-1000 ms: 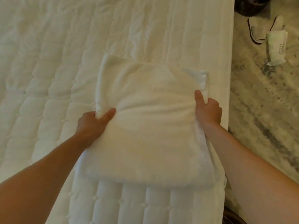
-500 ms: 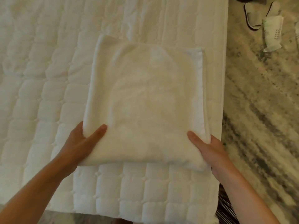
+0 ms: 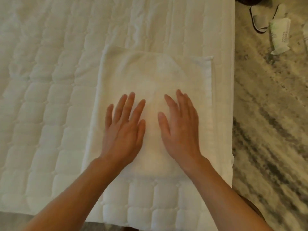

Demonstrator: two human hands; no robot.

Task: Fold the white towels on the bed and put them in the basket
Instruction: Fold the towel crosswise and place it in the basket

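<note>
Quilted white bedding covers the bed (image 3: pixel 50 97), which fills most of the view, with a marbled floor (image 3: pixel 270 139) along its right edge. One white towel (image 3: pixel 150 72) lies flat on the bed close against that right edge, toward the near right corner. It is folded into a thick rectangle. A hemmed under-layer peeks out at its far right corner, so the layers are not quite flush.

Both hands rest palm-down on the towel's middle, side by side and not touching each other. The left hand (image 3: pixel 124 130) has its grip spread, fingers straight and fanned. The right hand (image 3: pixel 180 129) also lies flat, fingers straight and closer together, pinching nothing. I judge this a smoothing or pressing step that settles a fold, not a lift.

This towel looks folded at least once and may be ready for one more fold or for carrying off. No other towels show on the bed in this view, so how many are done or left cannot be told. The basket is not plainly visible. A dark shape (image 3: pixel 242 0) at the top edge, beyond the bed's right edge, might be it, but it is too cropped to tell. Putting the towel away is not yet done.

On the floor, well apart from the bed, lie pale slippers (image 3: pixel 260 19) and a white packet (image 3: pixel 280 35).
</note>
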